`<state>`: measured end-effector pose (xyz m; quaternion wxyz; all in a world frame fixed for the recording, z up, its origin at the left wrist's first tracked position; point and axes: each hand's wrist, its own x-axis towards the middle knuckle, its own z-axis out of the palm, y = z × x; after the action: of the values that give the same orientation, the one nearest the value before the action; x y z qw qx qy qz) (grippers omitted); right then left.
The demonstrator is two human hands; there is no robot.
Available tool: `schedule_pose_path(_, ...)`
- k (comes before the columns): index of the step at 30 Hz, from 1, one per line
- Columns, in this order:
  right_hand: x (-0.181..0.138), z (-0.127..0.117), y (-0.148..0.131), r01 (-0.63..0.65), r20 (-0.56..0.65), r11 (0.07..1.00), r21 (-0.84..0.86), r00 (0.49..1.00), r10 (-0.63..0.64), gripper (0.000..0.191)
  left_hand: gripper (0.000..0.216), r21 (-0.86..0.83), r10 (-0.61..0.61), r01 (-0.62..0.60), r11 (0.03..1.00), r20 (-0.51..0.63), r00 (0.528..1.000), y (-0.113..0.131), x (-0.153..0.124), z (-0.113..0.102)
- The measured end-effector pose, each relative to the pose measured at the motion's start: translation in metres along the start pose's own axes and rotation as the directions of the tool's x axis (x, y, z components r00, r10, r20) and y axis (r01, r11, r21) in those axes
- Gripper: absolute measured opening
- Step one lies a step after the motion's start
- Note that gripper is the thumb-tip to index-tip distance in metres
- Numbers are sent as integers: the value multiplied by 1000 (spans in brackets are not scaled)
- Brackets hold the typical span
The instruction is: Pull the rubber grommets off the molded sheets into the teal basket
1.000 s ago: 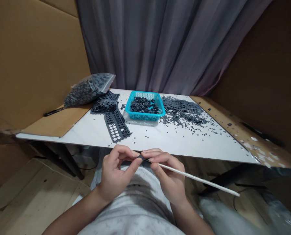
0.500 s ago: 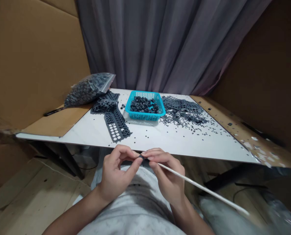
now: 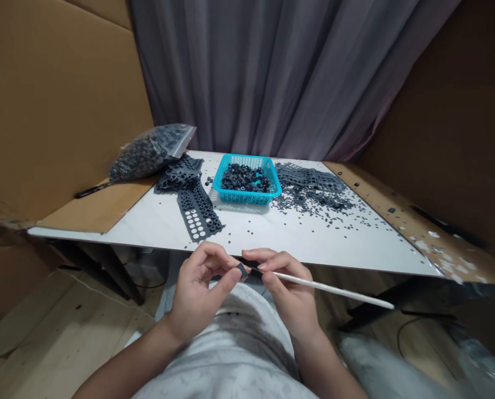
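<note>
My left hand (image 3: 203, 291) pinches a small black ring-like piece (image 3: 242, 270) between thumb and fingertips, just in front of the table edge. My right hand (image 3: 291, 288) is closed on a thin white stick (image 3: 338, 289) with a dark tip. The tip points left at the black piece; whether it touches or enters it I cannot tell. Beyond my hands, a perforated black sheet (image 3: 199, 208) with rows of round pieces lies on the table, white circles showing where pieces are gone. A blue plastic basket (image 3: 247, 198) holds many loose black pieces.
A zip bag full of dark pieces (image 3: 147, 152) leans at the back left above crumpled black sheeting (image 3: 178, 173). More perforated sheet (image 3: 309, 177) and scattered black bits (image 3: 314, 202) lie right of the basket. Cardboard walls (image 3: 60, 105) stand at both sides, a grey curtain (image 3: 280, 77) behind.
My right hand has drawn slightly right, away from my left. The stick has swung up to lie flatter, and more of its dark tip and of the black piece shows.
</note>
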<state>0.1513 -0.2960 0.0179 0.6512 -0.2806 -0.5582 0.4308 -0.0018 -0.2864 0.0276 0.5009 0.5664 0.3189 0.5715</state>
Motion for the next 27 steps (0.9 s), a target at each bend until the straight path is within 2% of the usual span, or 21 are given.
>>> schedule_pose_path(5,1,2,1,-76,44,987,138,997,71,7,16,-150,-123,130,980,51,991,4,4,1)
schedule_pose_path(10,2,5,-3,-39,13,993,109,999,38,6,19,-216,-186,204,955,101,977,4,5,-1)
schedule_pose_path(14,2,5,-6,-27,-14,999,46,999,28,9,21,-202,-196,216,955,114,974,3,5,-2)
schedule_pose_path(21,5,5,-8,-40,9,999,18,999,39,5,15,-227,-180,206,952,131,975,4,5,-2)
schedule_pose_path(27,8,6,-9,-141,42,979,147,990,136,3,12,-231,-144,174,957,142,979,3,3,-1)
